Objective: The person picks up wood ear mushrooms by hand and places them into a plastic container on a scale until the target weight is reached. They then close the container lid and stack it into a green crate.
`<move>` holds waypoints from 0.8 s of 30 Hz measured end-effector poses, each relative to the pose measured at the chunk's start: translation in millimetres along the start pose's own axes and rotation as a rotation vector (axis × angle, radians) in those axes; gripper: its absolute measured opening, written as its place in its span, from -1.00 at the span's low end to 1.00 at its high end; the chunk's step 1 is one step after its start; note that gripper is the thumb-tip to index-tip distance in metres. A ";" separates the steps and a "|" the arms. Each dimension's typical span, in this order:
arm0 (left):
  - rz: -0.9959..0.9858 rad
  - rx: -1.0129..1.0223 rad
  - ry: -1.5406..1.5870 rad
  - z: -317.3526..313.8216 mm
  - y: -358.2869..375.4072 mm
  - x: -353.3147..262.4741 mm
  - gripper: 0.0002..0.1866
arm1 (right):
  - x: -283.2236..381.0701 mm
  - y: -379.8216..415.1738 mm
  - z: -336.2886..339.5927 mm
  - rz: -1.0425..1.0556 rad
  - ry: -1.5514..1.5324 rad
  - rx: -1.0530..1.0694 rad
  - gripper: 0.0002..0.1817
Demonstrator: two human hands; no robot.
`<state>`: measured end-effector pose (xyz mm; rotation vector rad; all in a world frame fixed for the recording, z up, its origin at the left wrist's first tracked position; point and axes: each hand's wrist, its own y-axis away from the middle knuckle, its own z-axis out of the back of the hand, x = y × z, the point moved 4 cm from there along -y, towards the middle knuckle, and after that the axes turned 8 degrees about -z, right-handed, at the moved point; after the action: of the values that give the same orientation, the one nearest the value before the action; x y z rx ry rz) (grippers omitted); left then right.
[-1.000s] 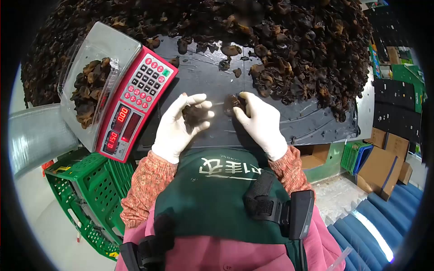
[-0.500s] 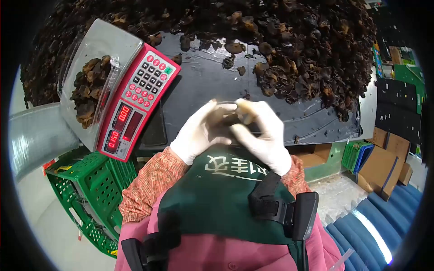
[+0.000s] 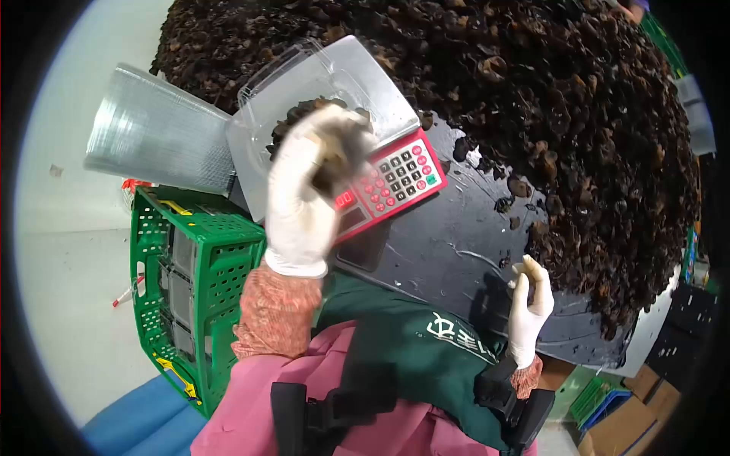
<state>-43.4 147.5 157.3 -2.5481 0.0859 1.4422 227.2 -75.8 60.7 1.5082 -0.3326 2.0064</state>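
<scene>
My left hand [image 3: 298,194], in a white glove, is raised over the red digital scale [image 3: 395,182]. Its fingers curl around dark brown wood ear mushroom [image 3: 331,167], smeared by motion. Behind that hand, a clear plastic box [image 3: 346,87] with wood ear pieces [image 3: 287,125] in it sits on the scale's metal pan [image 3: 380,91]; the hand partly hides box and display. My right hand [image 3: 531,304], gloved too, hovers by the right part of the dark tabletop [image 3: 433,251]. Its fingers are bent loosely and apart, with nothing seen in them.
A large heap of wood ear mushrooms [image 3: 593,137] covers the table's back and right. Nested clear plastic boxes [image 3: 156,129] lie left of the scale. Below them stands a green crate [image 3: 228,266] holding clear boxes. Cardboard boxes [image 3: 623,429] are at lower right.
My view has turned left. Both hands were together before my chest; now the left is over the scale with wood ear, and the right is apart from it at the right.
</scene>
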 end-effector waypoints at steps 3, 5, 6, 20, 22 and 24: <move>-0.329 -0.091 -0.500 24.8 -29.0 -32.1 -0.66 | -4.3 -4.0 1.9 -0.021 0.002 0.021 -0.70; -0.368 0.019 -0.965 50.3 -40.7 -24.0 -0.64 | -8.6 -3.9 2.1 -0.030 -0.003 0.007 -0.71; -0.379 0.072 -1.197 52.6 -42.8 -20.6 -0.62 | -9.2 -3.7 2.0 -0.039 -0.004 0.001 -0.71; -0.369 -0.296 -0.927 127.2 10.1 -95.7 -0.67 | 14.5 -13.3 -11.4 0.076 0.134 0.044 -0.72; -0.375 -0.319 -0.883 141.4 22.8 -94.9 -0.68 | 24.7 -18.8 -19.0 0.136 0.167 0.086 -0.74; -0.342 -0.313 -0.965 143.1 34.4 -95.6 -0.70 | 36.5 -27.4 -27.5 0.211 0.209 0.120 -0.75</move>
<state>-218.6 139.1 162.3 -1.6372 -0.7206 2.4463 215.6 -28.2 81.8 1.3644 -0.2999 2.3659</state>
